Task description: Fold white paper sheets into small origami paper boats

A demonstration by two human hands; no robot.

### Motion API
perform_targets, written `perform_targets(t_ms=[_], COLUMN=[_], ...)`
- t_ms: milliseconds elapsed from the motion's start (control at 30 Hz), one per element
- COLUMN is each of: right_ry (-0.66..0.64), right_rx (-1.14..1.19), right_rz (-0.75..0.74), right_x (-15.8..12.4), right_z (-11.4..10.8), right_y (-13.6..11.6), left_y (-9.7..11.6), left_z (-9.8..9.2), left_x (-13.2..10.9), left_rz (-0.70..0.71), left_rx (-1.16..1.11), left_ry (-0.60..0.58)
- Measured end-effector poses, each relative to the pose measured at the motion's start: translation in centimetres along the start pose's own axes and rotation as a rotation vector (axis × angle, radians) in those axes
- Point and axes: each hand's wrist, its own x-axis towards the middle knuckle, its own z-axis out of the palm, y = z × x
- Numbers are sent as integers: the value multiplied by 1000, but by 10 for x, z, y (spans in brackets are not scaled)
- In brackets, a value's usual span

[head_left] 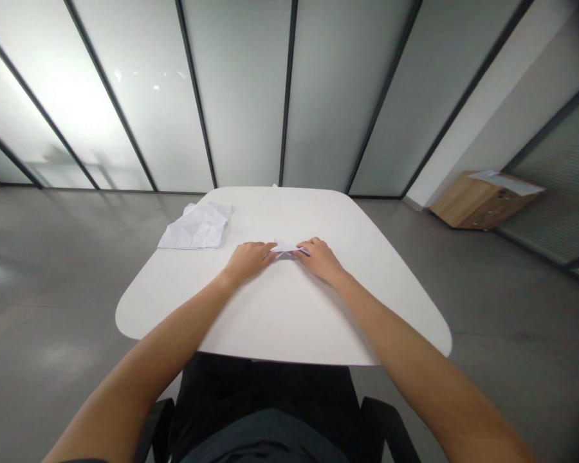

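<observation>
Between my two hands is a small piece of folded white paper [285, 245], just above or on the white table [289, 315]. My left hand [249, 260] pinches its left end between thumb and fingers. At the right end, my right hand [320, 258] grips the paper in the same way. Folded layers show beneath the upper flap, with a darker bluish-purple edge by the right fingers. The fingertips hide both ends of the paper.
A stack of creased white sheets [197, 226] lies at the table's far left. Behind the table runs a frosted glass partition [241, 96] with dark frames. A wooden cabinet [482, 202] with papers on top stands at the right. Chair armrests [383, 418] flank my lap.
</observation>
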Motion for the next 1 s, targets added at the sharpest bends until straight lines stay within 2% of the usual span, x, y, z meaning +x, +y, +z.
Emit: perform_targets(t_ms=[100,200,267,333,467,567,733,867,1000], right_ry=[100,260,349,371,259,173,113,47,11], right_rx=[-9,-4,60,175,408,507,535,557,453], right_rz=[-5,5,30,93,246,262,164,68,-12], right_x=[1,2,4,5,8,9,4,1,-1], right_z=[1,0,0,2,9,13,10,6,4], right_y=[-5,-8,-9,-10,-16,-22,-33,-36,-36], left_y=[4,8,10,12,17,24,33,28,20], left_z=[-1,-2,-1,0,1,0,2,7,13], left_x=[1,2,2,3,3,1,-1,3,7], left_rz=[-11,-17,-31,-48,-30,12,4,-45,-116], left_rx=[-13,-56,-76,-84,-96,-96,-204,-324,-363], left_ry=[6,27,48,63,69,70,100,103,106])
